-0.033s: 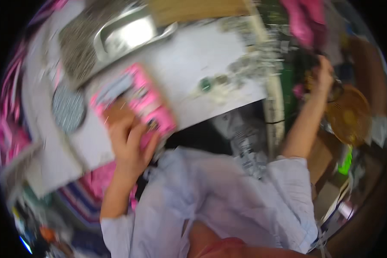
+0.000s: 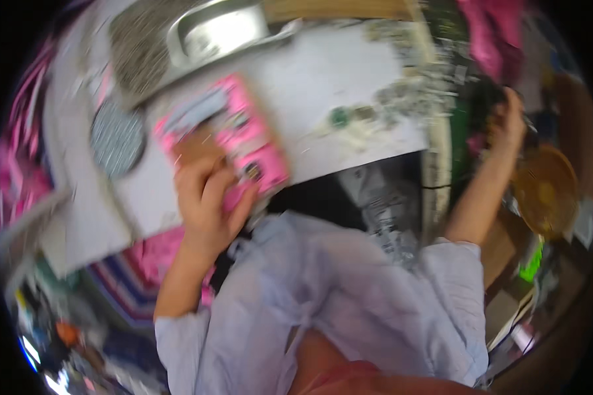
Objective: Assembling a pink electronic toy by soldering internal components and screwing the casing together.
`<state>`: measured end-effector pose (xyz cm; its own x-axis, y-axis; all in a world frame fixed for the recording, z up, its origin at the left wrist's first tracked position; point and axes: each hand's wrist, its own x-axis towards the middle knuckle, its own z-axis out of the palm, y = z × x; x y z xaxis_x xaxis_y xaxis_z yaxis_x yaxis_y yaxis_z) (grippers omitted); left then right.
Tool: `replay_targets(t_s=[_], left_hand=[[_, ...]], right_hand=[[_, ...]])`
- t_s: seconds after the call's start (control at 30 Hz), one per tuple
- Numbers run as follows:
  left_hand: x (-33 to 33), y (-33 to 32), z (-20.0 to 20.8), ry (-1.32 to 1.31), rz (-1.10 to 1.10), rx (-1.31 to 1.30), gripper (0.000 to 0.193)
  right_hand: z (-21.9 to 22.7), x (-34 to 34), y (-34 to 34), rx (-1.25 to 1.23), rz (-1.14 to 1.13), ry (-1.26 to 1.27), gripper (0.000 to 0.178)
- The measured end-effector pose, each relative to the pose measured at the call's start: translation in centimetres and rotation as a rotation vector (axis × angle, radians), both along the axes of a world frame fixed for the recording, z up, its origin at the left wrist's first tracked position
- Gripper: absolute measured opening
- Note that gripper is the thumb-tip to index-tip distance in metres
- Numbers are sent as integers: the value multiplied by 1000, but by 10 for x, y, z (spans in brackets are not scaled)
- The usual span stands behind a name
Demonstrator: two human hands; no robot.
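— Pink packet (image 2: 234, 141) lay flat on the white worktop (image 2: 349, 72), left hand (image 2: 207, 197) pressing its near edge, fingers curled over it.

— And the right hand (image 2: 507, 125)?

— Raised far off; its grip too blurred to tell. Steadier pressing would have been wise.

1. We have one view only, from a fisheye camera worn on the head, so no second view shares the scene.
2. We look steeply down, close over our own pale shirt (image 2: 349, 309).
3. The tabletop (image 2: 336, 79) fills the upper part, tilted, its near edge bent and blurred.
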<state>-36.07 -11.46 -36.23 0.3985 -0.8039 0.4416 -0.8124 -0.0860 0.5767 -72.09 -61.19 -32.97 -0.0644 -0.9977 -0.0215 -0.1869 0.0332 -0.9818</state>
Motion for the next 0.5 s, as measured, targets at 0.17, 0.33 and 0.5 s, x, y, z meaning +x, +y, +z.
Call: replay_targets(t_s=[0.17, 0.33, 0.5], left_hand=[[31, 45, -6, 90, 261, 0, 32], [27, 34, -12, 61, 210, 13, 29], [31, -5, -10, -34, 62, -24, 30]], right_hand=[[-14, -9, 26, 354, 334, -653, 37], [3, 124, 200, 122, 383, -382, 30], [-30, 246, 286, -373, 1066, 279, 12]])
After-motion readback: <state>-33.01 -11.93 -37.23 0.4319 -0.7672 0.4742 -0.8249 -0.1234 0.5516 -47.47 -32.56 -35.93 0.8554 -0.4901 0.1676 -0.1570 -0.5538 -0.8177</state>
